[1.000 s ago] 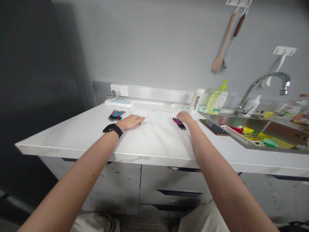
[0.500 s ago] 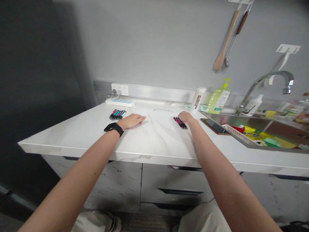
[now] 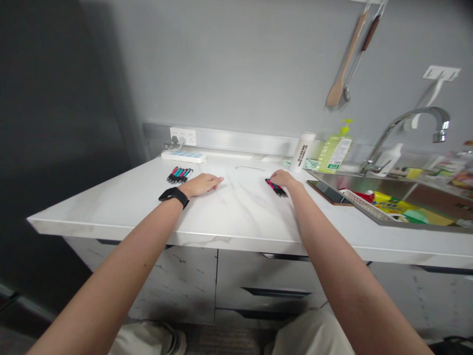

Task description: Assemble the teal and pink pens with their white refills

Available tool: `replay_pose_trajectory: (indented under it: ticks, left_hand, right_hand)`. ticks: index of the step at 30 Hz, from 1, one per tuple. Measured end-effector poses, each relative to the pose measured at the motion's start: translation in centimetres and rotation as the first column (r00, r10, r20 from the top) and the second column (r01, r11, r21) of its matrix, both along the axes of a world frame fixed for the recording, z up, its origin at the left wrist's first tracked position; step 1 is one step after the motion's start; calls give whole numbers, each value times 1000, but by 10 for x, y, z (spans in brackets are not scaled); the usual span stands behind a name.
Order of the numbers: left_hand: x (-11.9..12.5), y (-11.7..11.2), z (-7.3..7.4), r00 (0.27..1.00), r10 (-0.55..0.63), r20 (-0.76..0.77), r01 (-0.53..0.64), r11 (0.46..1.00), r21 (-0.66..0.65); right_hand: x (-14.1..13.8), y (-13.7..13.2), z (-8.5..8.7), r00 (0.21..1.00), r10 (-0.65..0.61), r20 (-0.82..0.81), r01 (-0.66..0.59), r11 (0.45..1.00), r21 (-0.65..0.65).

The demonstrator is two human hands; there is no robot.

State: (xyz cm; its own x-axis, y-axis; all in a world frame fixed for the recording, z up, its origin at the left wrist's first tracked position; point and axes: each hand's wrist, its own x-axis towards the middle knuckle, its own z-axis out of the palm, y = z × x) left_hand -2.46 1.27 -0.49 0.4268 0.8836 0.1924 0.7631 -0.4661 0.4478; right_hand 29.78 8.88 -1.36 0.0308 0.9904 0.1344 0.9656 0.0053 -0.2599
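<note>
My left hand (image 3: 201, 185) lies flat and open on the white marble countertop (image 3: 236, 212), a black watch on its wrist. Just beyond it to the left lies a row of several red and teal pens (image 3: 179, 174). My right hand (image 3: 283, 178) rests on the counter with its fingertips pinched on a small bunch of red and teal pens (image 3: 275, 188) that lies against the surface. A thin bent wire (image 3: 250, 168) lies on the counter between and beyond my hands.
A white power strip (image 3: 183, 157) sits at the back wall under a socket. A white tube (image 3: 303, 152) and a green soap bottle (image 3: 333, 152) stand by the sink (image 3: 391, 199), which holds a rack and packets. A phone (image 3: 328, 192) lies at the sink's edge. Utensils hang on the wall.
My right hand has shifted slightly left and its fingertips have closed on the near pen bunch. The left hand has stayed put. The view has drifted a little.
</note>
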Motion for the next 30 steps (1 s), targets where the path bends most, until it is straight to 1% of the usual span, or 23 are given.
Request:
replay_pose_trajectory:
  ticks: [4, 10, 14, 19, 25, 30]
  left_hand:
    - [0, -1, 0, 1000, -2, 6, 2, 1000, 0]
    - [0, 1, 0, 1000, 4, 6, -4, 1000, -8]
    - [0, 0, 0, 1000, 0, 6, 0, 1000, -13]
    - [1, -3, 2, 1000, 3, 6, -3, 1000, -12]
    - [0, -1, 1, 1000, 6, 1, -6, 1000, -8]
    - [0, -1, 1, 1000, -3, 5, 3, 1000, -8]
  right_hand:
    - [-2, -5, 1, 998, -22, 61, 23, 1000, -8]
    - [-5, -9, 5, 999, -2, 37, 2, 1000, 3]
    - [-7, -10, 6, 1000, -11, 20, 11, 1000, 2]
    - [-6, -9, 4, 1000, -5, 21, 6, 1000, -16]
    - [-3, -5, 2, 999, -32, 4, 32, 999, 15]
    - [-3, -5, 2, 1000, -20, 16, 20, 999, -30]
